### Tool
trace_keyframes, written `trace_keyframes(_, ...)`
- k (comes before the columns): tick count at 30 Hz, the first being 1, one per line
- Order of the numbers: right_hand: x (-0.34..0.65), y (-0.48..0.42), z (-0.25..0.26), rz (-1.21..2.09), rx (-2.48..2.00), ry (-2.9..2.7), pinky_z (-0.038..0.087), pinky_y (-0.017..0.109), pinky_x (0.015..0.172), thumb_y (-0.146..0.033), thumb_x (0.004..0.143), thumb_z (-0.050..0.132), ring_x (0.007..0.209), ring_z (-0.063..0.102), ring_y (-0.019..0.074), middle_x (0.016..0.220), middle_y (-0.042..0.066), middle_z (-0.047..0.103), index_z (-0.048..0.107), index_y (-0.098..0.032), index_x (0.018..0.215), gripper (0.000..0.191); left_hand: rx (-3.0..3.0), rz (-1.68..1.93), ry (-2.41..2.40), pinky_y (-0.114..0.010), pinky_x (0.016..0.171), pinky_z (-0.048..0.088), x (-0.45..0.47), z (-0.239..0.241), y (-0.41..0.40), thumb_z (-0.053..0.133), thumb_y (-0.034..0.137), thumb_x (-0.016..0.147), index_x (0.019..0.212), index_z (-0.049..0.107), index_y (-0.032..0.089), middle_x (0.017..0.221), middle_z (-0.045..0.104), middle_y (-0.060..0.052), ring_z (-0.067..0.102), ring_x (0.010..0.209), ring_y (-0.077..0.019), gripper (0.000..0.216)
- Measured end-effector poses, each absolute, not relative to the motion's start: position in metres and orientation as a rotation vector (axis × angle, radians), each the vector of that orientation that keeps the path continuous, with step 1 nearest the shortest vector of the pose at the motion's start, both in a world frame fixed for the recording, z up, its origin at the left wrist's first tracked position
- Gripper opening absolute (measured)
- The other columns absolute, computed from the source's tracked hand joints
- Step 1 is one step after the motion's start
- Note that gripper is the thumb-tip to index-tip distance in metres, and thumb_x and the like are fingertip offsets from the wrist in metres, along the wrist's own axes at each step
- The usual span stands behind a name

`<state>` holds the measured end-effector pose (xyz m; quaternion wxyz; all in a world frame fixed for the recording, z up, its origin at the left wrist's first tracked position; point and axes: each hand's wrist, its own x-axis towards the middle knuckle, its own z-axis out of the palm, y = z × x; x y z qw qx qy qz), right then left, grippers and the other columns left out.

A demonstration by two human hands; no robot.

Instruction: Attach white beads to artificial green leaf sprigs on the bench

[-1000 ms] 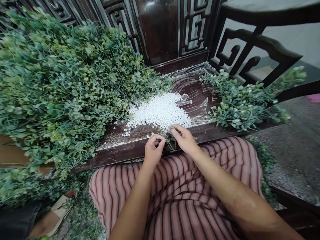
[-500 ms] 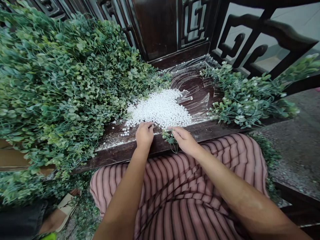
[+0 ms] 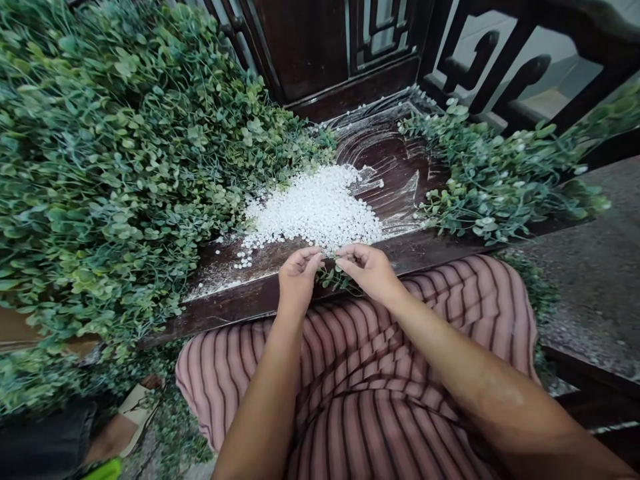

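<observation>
Just above the bench's front edge, my left hand (image 3: pixel 299 273) and my right hand (image 3: pixel 369 270) are brought together, fingertips almost touching. A small sprig of artificial greenery (image 3: pixel 337 279) hangs below the fingertips, pinched by my right hand. My left thumb and forefinger are pressed together at the sprig's tip; whatever they hold is too small to make out. Right behind both hands lies a spread pile of small white beads (image 3: pixel 315 207) on the dark wooden bench (image 3: pixel 385 150).
A large heap of artificial greenery (image 3: pixel 150 133) covers the bench's left side. More white-tipped sprigs (image 3: pixel 480 177) lie at the right, by the carved armrest (image 3: pixel 500 60). My striped-cloth lap (image 3: pixel 360 373) is against the bench. Another person's foot (image 3: pixel 117 427) shows at lower left.
My left hand has moved from the edge of the bead pile rightward to meet my right hand. The sprig has tilted, and the view has shifted slightly.
</observation>
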<state>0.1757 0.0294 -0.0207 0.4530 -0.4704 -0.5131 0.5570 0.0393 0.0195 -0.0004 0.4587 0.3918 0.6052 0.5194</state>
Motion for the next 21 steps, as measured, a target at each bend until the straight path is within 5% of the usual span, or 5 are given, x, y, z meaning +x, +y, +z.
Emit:
trace_keyframes(7, 0.1749, 0.0259, -0.017, 1.193, -1.198, -1.453, 0.044, 0.028, 0.066, -0.026, 0.072, 0.053, 0.066, 0.053, 0.0146, 0.072, 0.003, 0.062, 0.064, -0.017, 0.073, 0.014, 0.995, 1.206, 1.473, -0.029, 0.07, 0.049, 0.0424, -0.0012, 0.0137, 0.066, 0.025, 0.065, 0.08, 0.07, 0.016, 0.076, 0.07, -0.003, 0.06, 0.065, -0.0121, 0.019)
trace_keyframes(21, 0.1693, 0.0192, -0.0154, 1.062, -1.148, -1.449, 0.042, 0.024, 0.06, -0.022, 0.072, 0.053, 0.059, 0.05, 0.0118, 0.064, 0.001, 0.057, 0.058, -0.017, 0.067, 0.009, 0.881, 1.165, 1.38, -0.024, 0.06, 0.049, 0.0379, -0.0026, 0.0103, 0.073, 0.025, 0.056, 0.073, 0.071, 0.016, 0.061, 0.067, -0.001, 0.059, 0.059, -0.0105, 0.019)
